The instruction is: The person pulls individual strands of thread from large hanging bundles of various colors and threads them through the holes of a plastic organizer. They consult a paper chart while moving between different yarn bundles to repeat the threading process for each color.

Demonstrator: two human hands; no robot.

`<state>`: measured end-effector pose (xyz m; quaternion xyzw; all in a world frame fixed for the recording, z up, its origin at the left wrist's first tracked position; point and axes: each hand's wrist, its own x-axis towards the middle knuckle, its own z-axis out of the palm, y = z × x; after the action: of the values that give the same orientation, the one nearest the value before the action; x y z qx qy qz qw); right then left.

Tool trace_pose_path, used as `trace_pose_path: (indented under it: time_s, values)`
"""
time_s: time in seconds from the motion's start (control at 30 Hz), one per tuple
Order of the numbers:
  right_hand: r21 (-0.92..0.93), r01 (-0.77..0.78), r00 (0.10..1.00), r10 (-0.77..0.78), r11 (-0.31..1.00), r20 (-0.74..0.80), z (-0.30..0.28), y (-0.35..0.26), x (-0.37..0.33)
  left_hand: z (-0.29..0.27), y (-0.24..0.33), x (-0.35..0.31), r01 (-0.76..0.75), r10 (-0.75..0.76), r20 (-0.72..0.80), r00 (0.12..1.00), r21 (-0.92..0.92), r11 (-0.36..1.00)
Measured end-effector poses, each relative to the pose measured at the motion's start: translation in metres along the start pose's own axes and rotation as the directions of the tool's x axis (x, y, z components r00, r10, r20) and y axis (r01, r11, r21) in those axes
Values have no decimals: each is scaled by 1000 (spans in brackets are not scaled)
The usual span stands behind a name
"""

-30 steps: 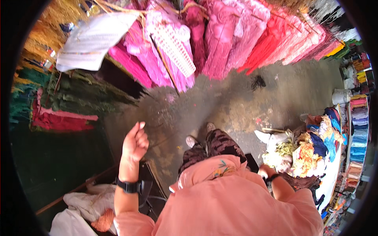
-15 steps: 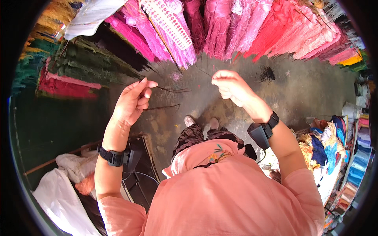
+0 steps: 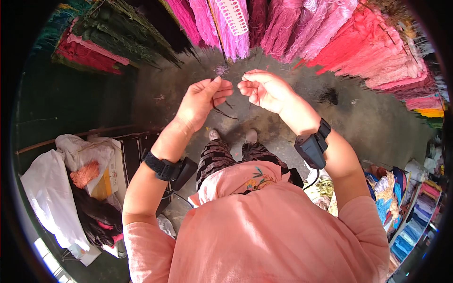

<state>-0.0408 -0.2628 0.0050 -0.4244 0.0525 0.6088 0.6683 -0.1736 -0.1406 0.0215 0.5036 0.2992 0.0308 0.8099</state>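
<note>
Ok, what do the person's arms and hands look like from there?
The left hand and right hand are ungloved. Each forearm wears a black strap with a dark, boxy device; a thin cable shows at each. The salmon-pink sleeves are short.

Wht sheeting (image 3: 49,198) low L; blue stacks (image 3: 409,232) R.

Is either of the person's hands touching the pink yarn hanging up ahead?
No, bare floor shows between the pink yarn and both the left hand and the right hand.
</note>
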Motion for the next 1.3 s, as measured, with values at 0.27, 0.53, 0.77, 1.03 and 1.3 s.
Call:
trace_pose_path:
  time_s: [0.27, 0.53, 0.77, 1.03, 1.3]
  values:
    - [397, 96, 994, -106, 913, 2, 1, 23, 10, 5, -38, 24, -149, 148, 78, 986, 1, 989]
    - [564, 249, 969, -197, 788, -152, 27, 39, 25, -7, -37, 30, -41, 69, 154, 986, -178, 983]
    - [300, 355, 919, -272, 885, -287, 2, 43, 41, -26, 5, 20, 57, -156, 255, 954, 358, 932]
    - [-622, 501, 694, -709, 601, -126, -13, 27, 47, -27, 69, 10, 27, -255, 414, 874, 484, 875]
    - [-323, 569, 738, -296, 756, 606, 88, -3, 25, -44, 114, -13, -87, -200, 454, 868, 536, 840]
